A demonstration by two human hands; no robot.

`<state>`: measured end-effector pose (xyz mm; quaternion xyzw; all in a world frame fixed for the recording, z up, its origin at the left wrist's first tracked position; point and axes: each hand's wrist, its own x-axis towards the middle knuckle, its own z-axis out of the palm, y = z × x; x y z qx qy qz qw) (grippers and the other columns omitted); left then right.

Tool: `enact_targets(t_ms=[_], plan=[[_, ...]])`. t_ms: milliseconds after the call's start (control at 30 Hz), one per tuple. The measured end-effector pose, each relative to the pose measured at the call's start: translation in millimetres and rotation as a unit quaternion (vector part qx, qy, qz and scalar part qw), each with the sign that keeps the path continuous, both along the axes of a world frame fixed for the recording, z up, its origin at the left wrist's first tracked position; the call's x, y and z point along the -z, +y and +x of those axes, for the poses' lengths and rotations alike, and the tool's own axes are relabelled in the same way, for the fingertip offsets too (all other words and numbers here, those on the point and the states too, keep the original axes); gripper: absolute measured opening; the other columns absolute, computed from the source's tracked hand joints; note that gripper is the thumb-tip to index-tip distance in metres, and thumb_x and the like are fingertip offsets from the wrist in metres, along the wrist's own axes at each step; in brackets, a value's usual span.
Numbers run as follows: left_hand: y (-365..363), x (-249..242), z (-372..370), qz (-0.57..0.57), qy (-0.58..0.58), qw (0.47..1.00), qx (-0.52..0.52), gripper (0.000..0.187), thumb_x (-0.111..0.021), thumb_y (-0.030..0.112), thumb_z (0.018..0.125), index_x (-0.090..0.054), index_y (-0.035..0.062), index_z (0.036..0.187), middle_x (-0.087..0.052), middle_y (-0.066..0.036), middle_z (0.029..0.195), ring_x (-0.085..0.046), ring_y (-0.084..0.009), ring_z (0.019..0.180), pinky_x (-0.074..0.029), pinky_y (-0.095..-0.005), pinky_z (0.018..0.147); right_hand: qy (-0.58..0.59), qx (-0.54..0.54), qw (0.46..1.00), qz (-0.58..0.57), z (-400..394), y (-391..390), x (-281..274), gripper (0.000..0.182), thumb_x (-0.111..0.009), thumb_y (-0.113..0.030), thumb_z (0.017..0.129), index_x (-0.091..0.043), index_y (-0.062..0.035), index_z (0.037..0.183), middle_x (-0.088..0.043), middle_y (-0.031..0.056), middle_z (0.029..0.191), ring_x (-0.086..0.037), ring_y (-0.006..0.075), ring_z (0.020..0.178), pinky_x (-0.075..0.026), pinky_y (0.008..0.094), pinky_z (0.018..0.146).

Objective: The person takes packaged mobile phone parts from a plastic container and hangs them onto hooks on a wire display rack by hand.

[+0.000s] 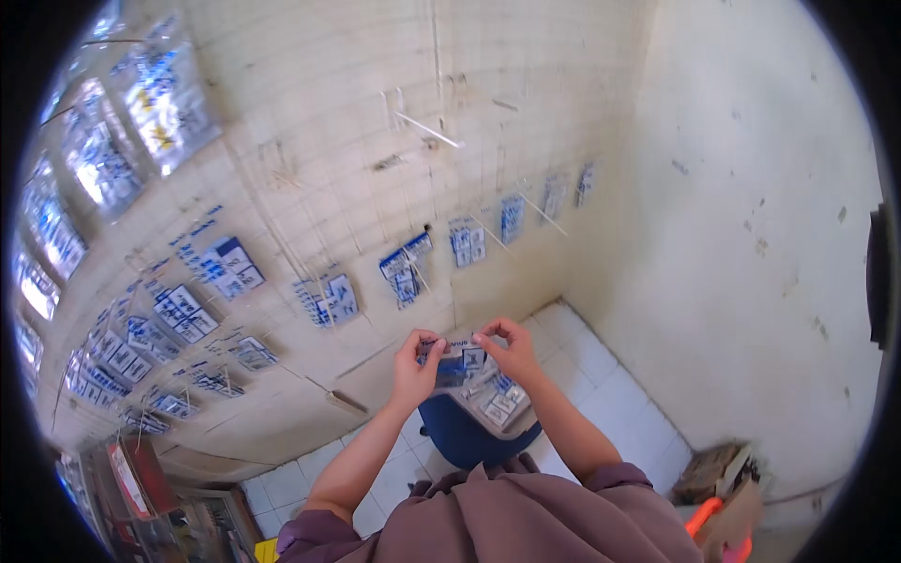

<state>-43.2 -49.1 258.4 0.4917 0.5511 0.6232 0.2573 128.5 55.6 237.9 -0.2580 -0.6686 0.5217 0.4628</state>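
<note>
Both my hands are raised in front of me, thumbs and fingers pinched on the top corners of a small clear plastic packet (454,366) with dark print along its upper edge. My left hand (416,368) grips its left corner and my right hand (510,353) its right corner. What lies inside the packet is too small to make out. Just below and behind it, more labelled packets (497,398) lie in a pale container on a blue chair (469,439).
Wall hooks hold blue-and-white packets (326,298) in rows ahead and left; larger shiny bags (164,103) hang upper left. A bare white hook (430,129) juts out. A red box (131,479) stands lower left, cardboard (718,474) lower right.
</note>
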Motion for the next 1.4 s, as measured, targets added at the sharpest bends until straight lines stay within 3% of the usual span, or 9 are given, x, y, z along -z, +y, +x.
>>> enact_targets(t_ms=[167,300,433,533,600,700,967,1400], plan=[[-35,-70,4,0.142,-0.035,0.986,-0.081,0.009,-0.059,-0.002,0.094,-0.053,-0.0009,0.100,-0.067,-0.015,0.103,-0.069,-0.0180,0.086,-0.052,-0.0283,0.079,0.038,-0.090,0.994,0.041,-19,-5,-77,0.010,-0.073,-0.003,0.085,-0.065,0.0003,0.090,-0.070,0.0059,0.086,-0.065,0.0114,0.084,-0.050,0.0273,0.081],[-47,-96,-7,0.247,0.035,0.955,-0.158,0.012,-0.056,-0.007,0.093,-0.051,0.0000,0.102,-0.065,-0.018,0.109,-0.070,-0.0204,0.086,-0.052,-0.0273,0.078,0.081,-0.124,0.985,0.088,-35,-10,-128,0.016,-0.071,-0.001,0.086,-0.062,0.0007,0.098,-0.070,0.0081,0.088,-0.067,0.0131,0.086,-0.050,0.0269,0.081],[-54,-123,-29,0.221,0.122,0.951,-0.182,0.012,-0.053,-0.011,0.091,-0.056,-0.0003,0.098,-0.067,-0.015,0.102,-0.070,-0.0205,0.086,-0.053,-0.0273,0.076,0.142,-0.182,0.969,0.087,-57,-8,-162,0.013,-0.065,0.003,0.090,-0.059,0.0014,0.101,-0.068,0.0095,0.089,-0.068,0.0150,0.086,-0.051,0.0268,0.080],[-60,-153,-43,0.205,0.196,0.934,-0.218,0.014,-0.051,-0.011,0.092,-0.059,-0.0018,0.099,-0.065,-0.014,0.103,-0.069,-0.0193,0.090,-0.052,-0.0284,0.079,0.152,-0.182,0.958,0.161,-78,-5,-187,0.010,-0.059,0.004,0.092,-0.062,0.0006,0.100,-0.066,0.0092,0.092,-0.067,0.0153,0.085,-0.050,0.0264,0.080],[-62,-172,-51,0.194,0.236,0.922,-0.239,0.014,-0.049,-0.010,0.095,-0.059,-0.0030,0.102,-0.064,-0.014,0.108,-0.068,-0.0179,0.094,-0.052,-0.0290,0.083,0.107,-0.133,0.920,0.352,-89,-2,-205,0.014,-0.055,0.005,0.092,-0.067,-0.0001,0.098,-0.064,0.0083,0.094,-0.065,0.0159,0.087,-0.049,0.0267,0.080],[-61,-197,-59,0.207,0.224,0.916,-0.261,0.018,-0.049,-0.009,0.094,-0.062,-0.0020,0.105,-0.065,-0.011,0.102,-0.068,-0.0170,0.091,-0.052,-0.0284,0.081,0.147,-0.126,0.923,0.334,-111,-10,-231,0.020,-0.053,0.005,0.092,-0.070,-0.0012,0.098,-0.062,0.0077,0.094,-0.062,0.0161,0.088,-0.048,0.0269,0.081],[-46,-238,-72,0.240,0.269,0.877,-0.316,0.029,-0.052,-0.010,0.090,-0.064,0.0023,0.113,-0.064,-0.011,0.103,-0.068,-0.0199,0.090,-0.052,-0.0289,0.077,0.192,-0.075,0.917,0.343,-151,-2,-256,0.024,-0.055,0.006,0.090,-0.070,-0.0028,0.106,-0.062,0.0087,0.097,-0.064,0.0181,0.083,-0.050,0.0278,0.077],[-29,-234,-89,0.248,0.266,0.868,-0.339,0.033,-0.053,-0.011,0.084,-0.065,0.0026,0.112,-0.064,-0.012,0.105,-0.067,-0.0220,0.087,-0.052,-0.0306,0.076,0.189,-0.073,0.925,0.323,-178,8,-245,0.023,-0.057,0.004,0.091,-0.071,-0.0030,0.108,-0.061,0.0084,0.102,-0.065,0.0145,0.083,-0.051,0.0253,0.076]])
